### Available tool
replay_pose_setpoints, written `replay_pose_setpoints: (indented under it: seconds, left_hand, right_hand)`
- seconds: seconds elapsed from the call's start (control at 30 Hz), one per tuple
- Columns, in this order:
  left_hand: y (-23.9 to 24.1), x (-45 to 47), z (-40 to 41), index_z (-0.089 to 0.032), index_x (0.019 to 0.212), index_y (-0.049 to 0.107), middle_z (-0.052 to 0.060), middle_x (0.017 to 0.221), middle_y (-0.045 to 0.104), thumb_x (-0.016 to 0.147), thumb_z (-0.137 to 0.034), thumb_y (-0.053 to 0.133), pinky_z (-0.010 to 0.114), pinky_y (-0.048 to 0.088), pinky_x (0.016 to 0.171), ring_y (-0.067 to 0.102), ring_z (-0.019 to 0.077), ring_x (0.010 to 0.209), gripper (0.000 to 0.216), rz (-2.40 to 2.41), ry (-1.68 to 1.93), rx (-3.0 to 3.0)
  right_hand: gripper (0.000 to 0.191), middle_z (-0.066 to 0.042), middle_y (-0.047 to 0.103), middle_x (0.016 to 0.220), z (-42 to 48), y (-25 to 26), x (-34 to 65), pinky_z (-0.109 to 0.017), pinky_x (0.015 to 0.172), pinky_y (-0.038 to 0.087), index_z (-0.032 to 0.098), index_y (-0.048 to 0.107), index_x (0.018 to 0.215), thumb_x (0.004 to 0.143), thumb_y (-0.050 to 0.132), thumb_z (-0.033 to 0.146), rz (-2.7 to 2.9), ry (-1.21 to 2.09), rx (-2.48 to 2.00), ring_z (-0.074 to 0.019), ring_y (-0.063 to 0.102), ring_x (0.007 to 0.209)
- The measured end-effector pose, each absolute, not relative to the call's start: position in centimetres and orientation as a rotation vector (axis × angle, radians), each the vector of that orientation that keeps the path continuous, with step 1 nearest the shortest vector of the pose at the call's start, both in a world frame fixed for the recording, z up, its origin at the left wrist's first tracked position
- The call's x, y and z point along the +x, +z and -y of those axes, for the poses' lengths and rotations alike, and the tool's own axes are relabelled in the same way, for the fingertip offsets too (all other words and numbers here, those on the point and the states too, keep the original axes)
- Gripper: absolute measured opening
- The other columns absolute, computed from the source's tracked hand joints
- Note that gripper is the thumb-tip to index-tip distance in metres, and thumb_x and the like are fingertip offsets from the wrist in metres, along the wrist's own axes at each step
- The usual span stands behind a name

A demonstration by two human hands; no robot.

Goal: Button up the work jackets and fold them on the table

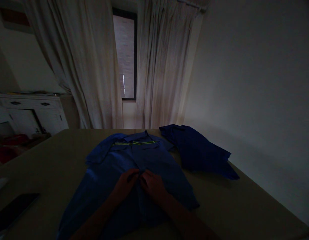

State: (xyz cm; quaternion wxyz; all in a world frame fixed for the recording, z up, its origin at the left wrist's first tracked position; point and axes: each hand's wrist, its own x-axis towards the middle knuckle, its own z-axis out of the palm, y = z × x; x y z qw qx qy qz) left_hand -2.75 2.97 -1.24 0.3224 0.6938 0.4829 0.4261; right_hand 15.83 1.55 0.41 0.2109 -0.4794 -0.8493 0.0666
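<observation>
Left hand (125, 183) and right hand (153, 185) were pinched close together on the front placket of the blue work shirt (111, 163), spread flat mid-tabletop (244, 206) with its collar toward the far edge. Fastening the front was judged to be in hand, and a fine grip along the placket would be called for next. A second blue garment (196, 150) lay crumpled near the far right corner. Curtains (164, 66) and a window (124, 53) were seen beyond in the dim room.

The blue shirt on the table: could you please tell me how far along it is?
Done: the blue shirt lies spread flat. In hand: left hand and right hand pinch its front opening. Remaining: the darker garment beside it lies rumpled, untouched.
</observation>
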Motion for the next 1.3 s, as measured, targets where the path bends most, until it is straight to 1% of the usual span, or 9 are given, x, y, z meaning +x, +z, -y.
replay_pose_setpoints:
  seconds: [0.1, 0.3, 0.43, 0.57, 0.73, 0.93, 1.07, 1.17, 1.3]
  left_hand:
    - [-1.4, -2.8, -3.0, -0.025, 0.112, 0.077, 0.006, 0.117, 0.078, 0.088, -0.046, 0.058, 0.042, 0.055, 0.104, 0.072, 0.0259, 0.112, 0.037, -1.290, 1.107, 1.812]
    - [-1.6, -3.1, -3.1, -0.025, 0.119, 0.075, 0.006, 0.125, 0.076, 0.090, -0.038, 0.053, 0.046, 0.051, 0.110, 0.069, 0.0260, 0.118, 0.039, -1.214, 1.059, 1.817]
    - [-2.0, -3.1, -3.2, -0.026, 0.122, 0.074, 0.006, 0.127, 0.075, 0.089, -0.037, 0.056, 0.043, 0.051, 0.110, 0.068, 0.0253, 0.120, 0.038, -1.150, 1.058, 1.829]
    - [-2.3, -2.9, -3.1, -0.025, 0.121, 0.072, 0.007, 0.124, 0.075, 0.088, -0.038, 0.057, 0.041, 0.052, 0.106, 0.069, 0.0243, 0.116, 0.038, -1.204, 1.112, 1.851]
    - [-1.9, -2.5, -2.5, -0.025, 0.124, 0.071, 0.007, 0.121, 0.076, 0.088, -0.039, 0.057, 0.038, 0.054, 0.101, 0.071, 0.0236, 0.111, 0.041, -1.255, 1.038, 1.860]
    - [-2.2, -2.2, -2.7, -0.023, 0.125, 0.070, 0.008, 0.128, 0.074, 0.092, -0.038, 0.050, 0.041, 0.049, 0.109, 0.067, 0.0242, 0.121, 0.042, -1.269, 1.053, 1.832]
    - [-2.0, -2.7, -3.1, -0.020, 0.129, 0.067, 0.010, 0.125, 0.075, 0.089, -0.041, 0.055, 0.039, 0.053, 0.104, 0.070, 0.0252, 0.116, 0.047, -1.232, 1.006, 1.785]
    - [-1.8, -2.9, -3.2, -0.021, 0.125, 0.069, 0.008, 0.123, 0.076, 0.088, -0.044, 0.058, 0.038, 0.054, 0.102, 0.071, 0.0253, 0.114, 0.045, -1.231, 1.019, 1.784]
    - [-1.5, -2.9, -3.0, -0.023, 0.112, 0.073, 0.007, 0.115, 0.078, 0.088, -0.043, 0.060, 0.037, 0.054, 0.099, 0.072, 0.0252, 0.108, 0.035, -1.234, 1.015, 1.799]
  right_hand:
    - [0.017, -0.004, 0.071, 0.101, -1.4, 0.5, 15.7, -0.026, 0.072, 0.044, 0.021, 0.065, 0.098, 0.104, 0.052, 0.028, 2.365, 0.185, -1.352, -0.0176, 0.068, 0.087]
    - [0.012, -0.005, 0.072, 0.103, -1.0, 0.7, 15.6, -0.027, 0.074, 0.045, 0.021, 0.066, 0.100, 0.100, 0.055, 0.025, 2.315, 0.225, -1.445, -0.0186, 0.069, 0.089]
    - [0.017, -0.005, 0.072, 0.107, -1.1, 0.5, 16.0, -0.026, 0.081, 0.046, 0.020, 0.066, 0.105, 0.103, 0.050, 0.025, 2.308, 0.328, -1.340, -0.0182, 0.068, 0.097]
    - [0.018, -0.006, 0.072, 0.112, -1.2, 0.1, 16.3, -0.026, 0.085, 0.047, 0.021, 0.066, 0.109, 0.103, 0.049, 0.025, 2.295, 0.352, -1.282, -0.0184, 0.068, 0.101]
    - [0.015, -0.006, 0.072, 0.107, -1.1, -0.2, 16.4, -0.026, 0.081, 0.047, 0.021, 0.067, 0.103, 0.101, 0.052, 0.024, 2.334, 0.318, -1.352, -0.0190, 0.069, 0.094]
    - [0.017, -0.004, 0.072, 0.102, -1.2, -0.3, 16.7, -0.026, 0.081, 0.045, 0.020, 0.066, 0.099, 0.103, 0.051, 0.026, 2.268, 0.434, -1.291, -0.0171, 0.068, 0.094]
    - [0.017, -0.004, 0.071, 0.101, -1.2, -0.2, 16.6, -0.026, 0.081, 0.044, 0.020, 0.066, 0.100, 0.104, 0.052, 0.028, 2.230, 0.434, -1.320, -0.0173, 0.067, 0.093]
    - [0.022, -0.005, 0.072, 0.100, -1.2, 0.0, 16.4, -0.027, 0.079, 0.043, 0.020, 0.068, 0.098, 0.105, 0.051, 0.031, 2.258, 0.433, -1.341, -0.0182, 0.068, 0.092]
    - [0.024, -0.006, 0.074, 0.099, -1.5, -0.2, 16.3, -0.027, 0.078, 0.043, 0.020, 0.069, 0.097, 0.105, 0.050, 0.030, 2.284, 0.418, -1.364, -0.0191, 0.069, 0.093]
